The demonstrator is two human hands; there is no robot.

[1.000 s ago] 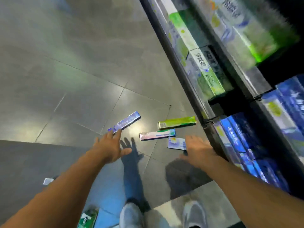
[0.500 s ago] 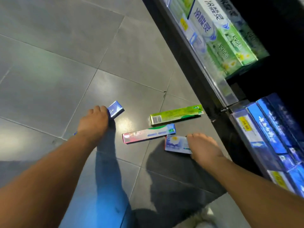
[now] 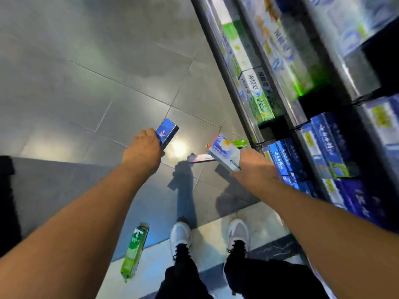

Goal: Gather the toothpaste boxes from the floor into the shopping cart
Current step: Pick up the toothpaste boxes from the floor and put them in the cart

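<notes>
Toothpaste boxes, dark-blue (image 3: 166, 132) and pale-blue (image 3: 225, 152), filled each hand's grip, left (image 3: 143, 148) and right (image 3: 253, 169); cart drop-off likely next, cart unseen.

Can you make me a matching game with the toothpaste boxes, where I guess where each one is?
Things:
1. dark blue box
2. light blue box
3. green box
4. pink box

Places:
A. on the floor beside the left shoe
B. held in the left hand
C. on the floor between the two hands
D. held in the right hand

Pairs: 1-B, 2-D, 3-A, 4-C
</notes>
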